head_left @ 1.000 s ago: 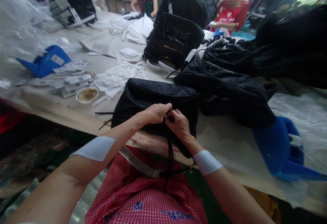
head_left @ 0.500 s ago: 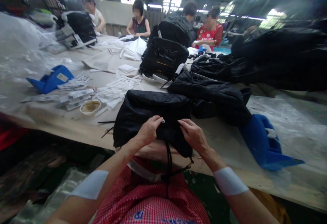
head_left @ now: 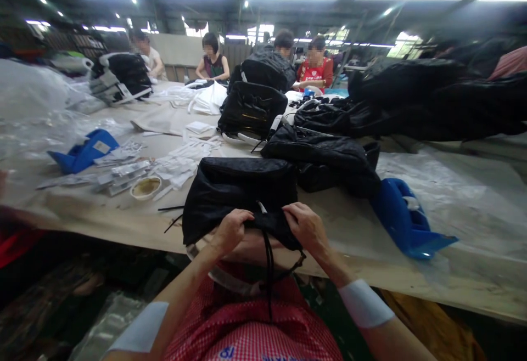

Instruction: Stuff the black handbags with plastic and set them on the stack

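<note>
A black backpack (head_left: 239, 185) lies at the table's near edge, its black cords (head_left: 268, 257) hanging down over the red checked apron (head_left: 247, 328). On its front shows a small white mark (head_left: 262, 207), perhaps a logo. My left hand (head_left: 231, 232) is closed, fingertips pinching the bag's fabric left of that mark. To the right of it, my right hand (head_left: 305, 226) pinches the fabric near the bag's right side. A pale strap (head_left: 234, 284) hangs below the bag.
More black bags (head_left: 321, 155) lie behind and right. Blue tape dispensers stand at the right (head_left: 405, 218) and left (head_left: 84, 150). White strips (head_left: 177, 163) and a small round tub (head_left: 145, 187) are at the left. Plastic sheeting (head_left: 465, 202) covers the right. Several people work across the table.
My left hand has moved down and left, off the white mark, which now shows more fully. My right hand keeps its hold near the bag's right side. The camera view has tilted up.
</note>
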A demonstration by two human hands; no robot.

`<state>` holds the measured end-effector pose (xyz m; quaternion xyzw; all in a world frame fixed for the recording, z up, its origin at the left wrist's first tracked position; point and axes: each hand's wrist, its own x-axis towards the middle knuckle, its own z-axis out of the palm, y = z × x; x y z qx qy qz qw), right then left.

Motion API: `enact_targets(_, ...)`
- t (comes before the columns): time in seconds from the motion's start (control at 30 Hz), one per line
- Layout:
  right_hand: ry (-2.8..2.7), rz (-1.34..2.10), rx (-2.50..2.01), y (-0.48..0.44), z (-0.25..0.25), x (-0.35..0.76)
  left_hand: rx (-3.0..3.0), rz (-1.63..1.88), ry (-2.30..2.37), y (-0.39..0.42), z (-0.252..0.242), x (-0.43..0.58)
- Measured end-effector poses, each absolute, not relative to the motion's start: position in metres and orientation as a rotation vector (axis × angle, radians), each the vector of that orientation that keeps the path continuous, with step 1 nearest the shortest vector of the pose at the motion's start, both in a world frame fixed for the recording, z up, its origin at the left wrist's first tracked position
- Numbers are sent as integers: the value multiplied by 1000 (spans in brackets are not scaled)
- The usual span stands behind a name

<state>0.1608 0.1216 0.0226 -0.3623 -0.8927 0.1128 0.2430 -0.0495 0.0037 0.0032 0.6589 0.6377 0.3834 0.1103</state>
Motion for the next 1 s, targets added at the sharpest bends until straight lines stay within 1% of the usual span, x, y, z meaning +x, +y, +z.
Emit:
enact_targets(0.13, -2539, 335, -1270, 115, 43, 115, 1952, 1117, 2043, 5, 21, -55)
enact_targets(0.27, -2624, 261, -1431, 113, 40, 86, 2004, 1101, 2182, 9, 26, -73)
enact_targets(0.47, -2694, 264, -1294, 106, 34, 58, 1713, 1387, 2014, 9, 11, -102)
enact_targets(0.6, -2730, 301, -1167, 110, 31, 57, 1662, 1419, 1961, 10, 10, -104)
enact_targets(0.7, -2718, 459, -969, 127, 29, 76, 1764, 1334, 2005, 11, 14, -100)
enact_targets(0.77, -2649, 483, -995, 140, 29, 91, 1853, 1247, 2045, 14, 17, -96)
enact_targets(0.87, -2633, 325, -1109, 151, 30, 103, 1969, 1117, 2064, 23, 22, -89)
enact_targets(1.0, -2851, 49, -928, 153, 34, 95, 2205, 858, 1996, 41, 27, -81)
